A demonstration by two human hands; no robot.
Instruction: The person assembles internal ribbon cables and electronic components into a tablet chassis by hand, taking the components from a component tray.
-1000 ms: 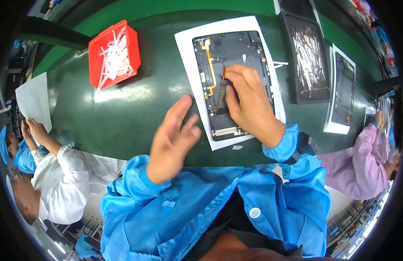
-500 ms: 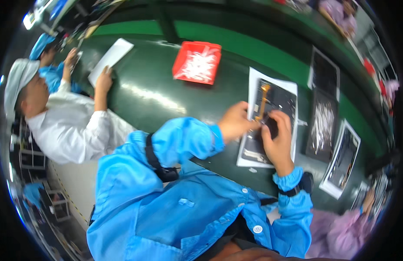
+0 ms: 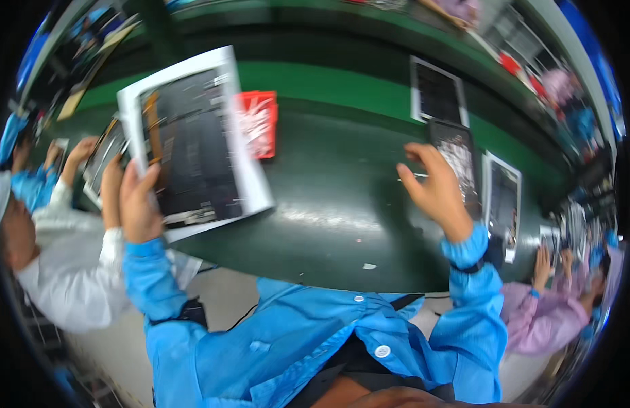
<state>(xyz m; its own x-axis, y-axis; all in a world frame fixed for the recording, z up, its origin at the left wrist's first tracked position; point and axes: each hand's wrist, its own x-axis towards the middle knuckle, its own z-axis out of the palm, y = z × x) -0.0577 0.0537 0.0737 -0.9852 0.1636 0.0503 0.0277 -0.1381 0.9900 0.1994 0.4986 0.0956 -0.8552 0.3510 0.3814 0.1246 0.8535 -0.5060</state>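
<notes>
On the left, my left hand grips the lower left edge of a black tablet panel backed by a white sheet. An orange flex cable runs along the panel's left side. The panel is lifted and tilted, covering part of a red bin of white strips. My right hand hovers over the table on the right, thumb and fingers apart. Beside it lies a dark tray with pale strips, partly hidden by the hand. A small white streak shows by its fingers, too blurred to name.
Two more dark panels on white backing, one at the far right and one nearer, lie on the green table. A white scrap is near its front edge. At left, a co-worker in white holds another panel close to mine.
My left hand has lifted the panel and sheet off the table and carried them left. My right hand has let go of the work on it and opened. The view has turned.
</notes>
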